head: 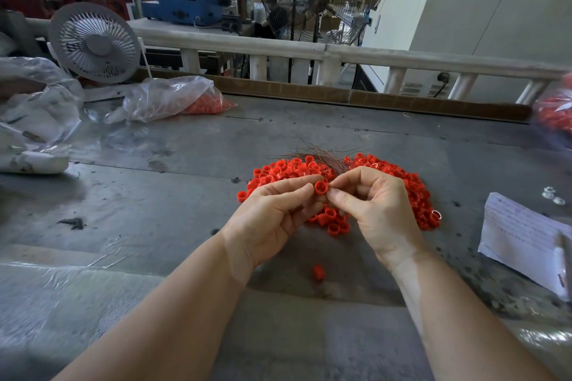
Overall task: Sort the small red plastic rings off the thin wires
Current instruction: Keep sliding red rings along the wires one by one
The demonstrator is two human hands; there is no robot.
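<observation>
Held ring: a single red ring point(321, 187) sat between the two hands, above the near edge of the heap, its open end turned toward the camera.
Left hand: the left hand point(272, 213) pinched the ring from its left side with thumb and forefinger; the other fingers curled under the palm and were partly hidden.
Right hand: the right hand point(376, 210) met the ring from the right with thumb and fingertips pressed close; whether they held the ring itself or a wire at it could not be told.
Ring heap: a pile of red rings point(414, 192) lay on the grey table point(154, 195) behind and under the hands, which covered its middle.
Wires: a thin bundle of brownish wires point(322, 155) fanned out at the far edge of the heap; single strands were too fine to follow, and their near ends vanished among the rings.
Stray ring: one ring point(318, 272) lay alone on the table between the forearms, blurred.
Left bag: a clear plastic bag point(173, 99) with orange-red pieces lay far left, contents hazy through the film.
Right bag: another bag of red pieces point(555, 114) was cut off by the right edge and blurred.
Paper: a written sheet point(520, 235) lay right, its text illegible, its far corner cropped.
Fan: a small grey fan point(94, 43) stood at the table's back left.
</observation>
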